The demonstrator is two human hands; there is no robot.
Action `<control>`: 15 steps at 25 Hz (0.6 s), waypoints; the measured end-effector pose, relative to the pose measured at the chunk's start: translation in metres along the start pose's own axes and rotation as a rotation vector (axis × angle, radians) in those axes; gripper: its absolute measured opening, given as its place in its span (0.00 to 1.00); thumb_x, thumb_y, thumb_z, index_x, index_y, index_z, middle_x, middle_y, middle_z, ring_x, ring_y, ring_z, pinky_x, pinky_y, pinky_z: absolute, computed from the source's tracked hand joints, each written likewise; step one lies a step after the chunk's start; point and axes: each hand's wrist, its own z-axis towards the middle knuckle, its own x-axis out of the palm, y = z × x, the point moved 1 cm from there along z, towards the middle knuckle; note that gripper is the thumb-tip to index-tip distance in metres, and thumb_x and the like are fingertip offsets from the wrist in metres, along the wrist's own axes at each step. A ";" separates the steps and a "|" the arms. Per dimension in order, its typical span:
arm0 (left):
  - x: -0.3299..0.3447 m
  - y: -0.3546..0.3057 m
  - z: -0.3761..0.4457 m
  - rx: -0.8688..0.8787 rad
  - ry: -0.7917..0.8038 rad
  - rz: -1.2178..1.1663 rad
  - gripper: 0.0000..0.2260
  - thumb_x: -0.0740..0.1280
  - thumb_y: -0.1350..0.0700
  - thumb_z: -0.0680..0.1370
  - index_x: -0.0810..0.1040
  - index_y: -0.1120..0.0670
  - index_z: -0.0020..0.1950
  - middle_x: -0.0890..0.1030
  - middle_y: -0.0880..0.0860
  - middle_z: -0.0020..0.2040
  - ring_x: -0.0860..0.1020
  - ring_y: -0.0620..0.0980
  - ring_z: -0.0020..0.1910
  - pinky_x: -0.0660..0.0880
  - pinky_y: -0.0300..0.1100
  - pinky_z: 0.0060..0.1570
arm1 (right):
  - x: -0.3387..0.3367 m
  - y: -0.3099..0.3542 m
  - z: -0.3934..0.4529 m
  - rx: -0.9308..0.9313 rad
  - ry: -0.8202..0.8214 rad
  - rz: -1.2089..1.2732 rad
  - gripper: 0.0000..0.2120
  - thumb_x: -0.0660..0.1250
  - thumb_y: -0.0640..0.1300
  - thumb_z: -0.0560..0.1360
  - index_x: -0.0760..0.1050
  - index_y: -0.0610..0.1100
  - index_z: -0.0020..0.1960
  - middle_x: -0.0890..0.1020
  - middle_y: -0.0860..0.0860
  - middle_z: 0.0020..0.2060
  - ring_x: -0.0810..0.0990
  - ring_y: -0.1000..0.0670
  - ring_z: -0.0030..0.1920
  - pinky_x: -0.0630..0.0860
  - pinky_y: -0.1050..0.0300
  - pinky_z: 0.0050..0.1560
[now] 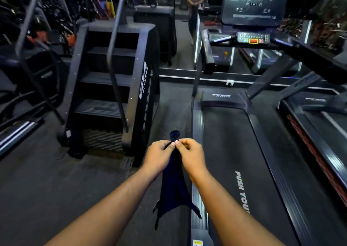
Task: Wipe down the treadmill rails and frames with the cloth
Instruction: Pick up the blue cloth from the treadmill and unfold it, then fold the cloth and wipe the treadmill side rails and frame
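Head view, the only one, looks down on two bare forearms meeting over the dark rubbery gym floor [47, 180]: the left hand [159, 156] and the right hand [190, 155] each pinch the top edge of a limp, dark navy fabric cloth [173, 191] between thumb and curled fingertips, thumbs nearly touching, so the cloth hangs bunched between the wrists with its lower corners splayed into points and a small loop standing above the knuckles. It hangs just left of the black treadmill [234, 142] (no wiping has begun, by my reading), whose matte, finely textured belt carries white lettering and is flanked by a ribbed, grey, slightly glossy side rail [197, 125]; a padded black handrail [207, 52] rises near the console at the top. To do this step well, I would draw the pinched edges apart to open the cloth, fold it into a flat pad, then press it along the rail in long overlapping strokes so the ribs get cleaned. A black stair-climber machine [110, 87] with boxy steps stands to the left.
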 end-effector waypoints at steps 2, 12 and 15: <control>-0.003 -0.008 0.013 -0.025 0.070 -0.233 0.12 0.64 0.49 0.81 0.85 0.53 0.51 0.87 0.53 0.45 0.84 0.55 0.49 0.79 0.55 0.53 | 0.011 0.015 0.012 -0.023 0.069 0.006 0.05 0.69 0.44 0.78 0.84 0.50 0.48 0.86 0.52 0.43 0.84 0.54 0.47 0.80 0.54 0.52; -0.081 -0.022 0.144 0.176 0.182 -0.424 0.12 0.67 0.71 0.77 0.81 0.61 0.58 0.84 0.54 0.50 0.81 0.39 0.46 0.76 0.35 0.50 | 0.052 0.070 0.124 -0.118 0.003 0.049 0.12 0.65 0.33 0.78 0.77 0.44 0.58 0.81 0.46 0.46 0.80 0.52 0.42 0.77 0.57 0.46; -0.115 -0.025 0.192 0.133 0.329 -0.530 0.13 0.63 0.71 0.78 0.80 0.61 0.58 0.84 0.55 0.49 0.82 0.44 0.45 0.78 0.35 0.49 | 0.077 0.073 0.157 -0.025 0.115 0.080 0.36 0.74 0.50 0.73 0.62 0.49 0.76 0.72 0.52 0.66 0.73 0.53 0.65 0.71 0.58 0.64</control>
